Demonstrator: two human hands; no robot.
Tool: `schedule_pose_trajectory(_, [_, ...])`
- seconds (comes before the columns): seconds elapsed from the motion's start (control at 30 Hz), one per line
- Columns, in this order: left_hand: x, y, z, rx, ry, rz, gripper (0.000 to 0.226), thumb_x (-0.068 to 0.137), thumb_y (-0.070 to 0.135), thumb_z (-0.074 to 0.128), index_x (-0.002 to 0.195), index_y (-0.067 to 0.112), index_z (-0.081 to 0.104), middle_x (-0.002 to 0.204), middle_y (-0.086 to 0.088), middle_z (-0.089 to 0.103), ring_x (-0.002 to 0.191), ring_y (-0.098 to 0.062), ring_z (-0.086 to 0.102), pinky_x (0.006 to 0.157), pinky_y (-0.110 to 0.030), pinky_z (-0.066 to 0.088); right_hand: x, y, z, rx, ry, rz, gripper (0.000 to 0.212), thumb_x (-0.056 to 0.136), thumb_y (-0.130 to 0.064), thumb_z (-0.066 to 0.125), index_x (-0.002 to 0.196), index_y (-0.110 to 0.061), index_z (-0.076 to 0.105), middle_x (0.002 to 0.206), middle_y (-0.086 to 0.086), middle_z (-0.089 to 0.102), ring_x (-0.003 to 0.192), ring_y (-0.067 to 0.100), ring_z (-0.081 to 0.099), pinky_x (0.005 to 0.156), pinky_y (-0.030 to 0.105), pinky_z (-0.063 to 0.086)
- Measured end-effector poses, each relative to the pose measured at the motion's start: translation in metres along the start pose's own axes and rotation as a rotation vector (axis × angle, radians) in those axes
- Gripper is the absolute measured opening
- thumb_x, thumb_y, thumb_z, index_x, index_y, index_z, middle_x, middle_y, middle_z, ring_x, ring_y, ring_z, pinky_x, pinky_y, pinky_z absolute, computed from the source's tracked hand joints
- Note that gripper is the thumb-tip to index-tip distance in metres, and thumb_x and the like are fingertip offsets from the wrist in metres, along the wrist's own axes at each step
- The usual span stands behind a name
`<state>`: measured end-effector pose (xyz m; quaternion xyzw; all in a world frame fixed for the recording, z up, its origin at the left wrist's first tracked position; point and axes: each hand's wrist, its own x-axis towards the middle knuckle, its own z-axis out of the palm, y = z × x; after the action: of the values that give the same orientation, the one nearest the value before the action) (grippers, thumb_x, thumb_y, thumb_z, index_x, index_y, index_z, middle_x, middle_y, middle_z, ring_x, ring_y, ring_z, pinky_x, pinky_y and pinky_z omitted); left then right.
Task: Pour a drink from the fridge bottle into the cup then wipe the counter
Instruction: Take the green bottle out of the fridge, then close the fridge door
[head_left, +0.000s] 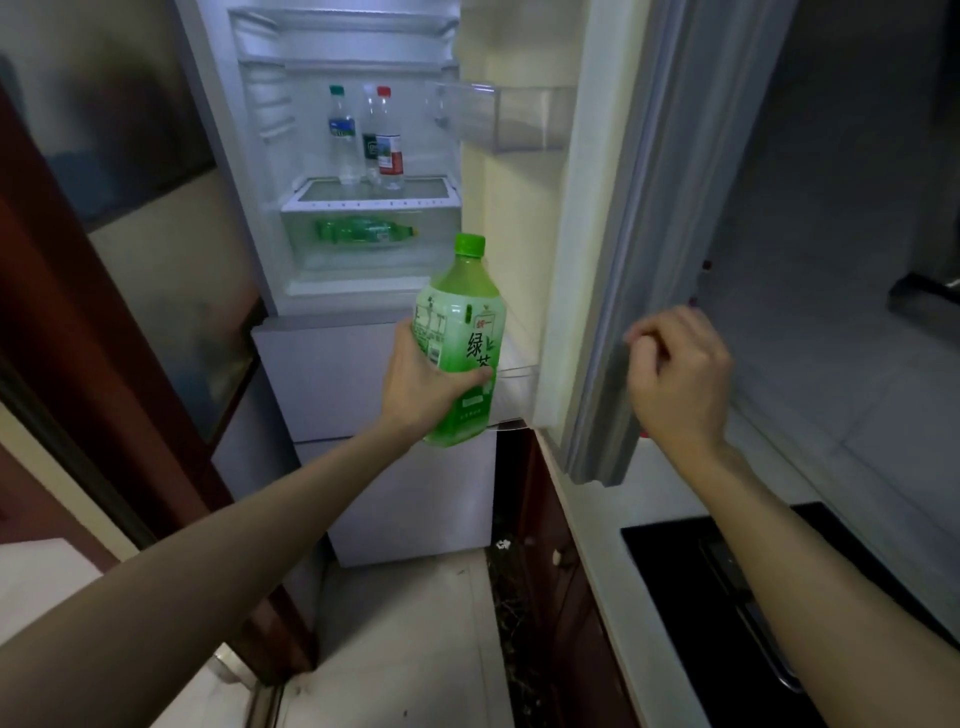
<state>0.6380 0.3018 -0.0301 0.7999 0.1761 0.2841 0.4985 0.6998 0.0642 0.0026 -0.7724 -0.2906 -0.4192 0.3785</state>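
Head view: left hand (423, 382) wraps the lower body of the green tea bottle (460, 343), upright, cap on, at centre, just in front of the open fridge (363, 306). Right hand (675, 374) at 3 o'clock is curled on the fridge door (613, 234) edge, nothing else in it. Cup not in view; counter (592, 525) at 5 o'clock. Risks, imo: full bottle held low w/ one hand could slip, esp. if wet w/ condensation; swinging the door shut could clip bottle or forearm.
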Motion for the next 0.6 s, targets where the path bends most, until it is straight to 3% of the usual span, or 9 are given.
schedule_pose_trajectory(0.1, [-0.008, 0.002, 0.005, -0.01, 0.017, -0.021, 0.078, 0.06, 0.028, 0.093, 0.117, 0.016, 0.041, 0.112, -0.001, 0.061, 0.104, -0.02, 0.062, 0.09, -0.046, 0.055, -0.001, 0.02, -0.005, 0.092, 0.105, 0.302, 0.022, 0.081, -0.002, 0.048, 0.102, -0.006, 0.055, 0.098, 0.011, 0.056, 0.085, 0.021, 0.053, 0.073, 0.034, 0.045])
schedule_pose_trajectory(0.17, [-0.012, 0.004, 0.006, -0.008, 0.023, -0.028, 0.078, 0.06, 0.028, 0.093, 0.118, 0.015, 0.041, 0.113, -0.002, 0.062, 0.104, -0.02, 0.063, 0.09, -0.047, 0.055, 0.003, 0.025, -0.002, 0.169, 0.044, 0.464, 0.035, 0.086, -0.003, 0.05, 0.12, -0.009, 0.049, 0.112, 0.008, 0.052, 0.095, 0.016, 0.052, 0.077, 0.022, 0.043])
schedule_pose_trajectory(0.23, [-0.016, 0.008, 0.006, -0.001, 0.024, -0.025, 0.078, 0.061, 0.028, 0.093, 0.118, 0.015, 0.041, 0.113, -0.002, 0.062, 0.104, -0.02, 0.063, 0.089, -0.045, 0.056, 0.005, 0.026, 0.003, 0.197, -0.031, 0.527, 0.037, 0.091, -0.007, 0.048, 0.128, -0.011, 0.048, 0.117, 0.004, 0.054, 0.098, 0.015, 0.052, 0.08, 0.019, 0.04])
schedule_pose_trajectory(0.47, [-0.024, 0.01, 0.002, -0.01, 0.044, -0.051, 0.072, 0.064, 0.023, 0.091, 0.114, 0.014, 0.04, 0.115, -0.005, 0.06, 0.103, -0.02, 0.061, 0.083, -0.035, 0.053, -0.009, 0.019, 0.015, 0.265, -0.025, 0.441, 0.034, 0.095, -0.018, 0.054, 0.128, -0.009, 0.05, 0.118, 0.005, 0.057, 0.1, 0.021, 0.057, 0.083, 0.031, 0.052])
schedule_pose_trajectory(0.6, [-0.031, 0.0, -0.006, 0.006, 0.074, -0.081, 0.07, 0.066, 0.021, 0.09, 0.112, 0.018, 0.038, 0.114, -0.002, 0.059, 0.103, -0.018, 0.06, 0.084, -0.034, 0.052, -0.016, 0.008, 0.024, 0.309, -0.059, 0.338, 0.035, 0.095, -0.024, 0.059, 0.124, -0.004, 0.052, 0.114, 0.009, 0.059, 0.092, 0.011, 0.055, 0.076, 0.006, 0.042])
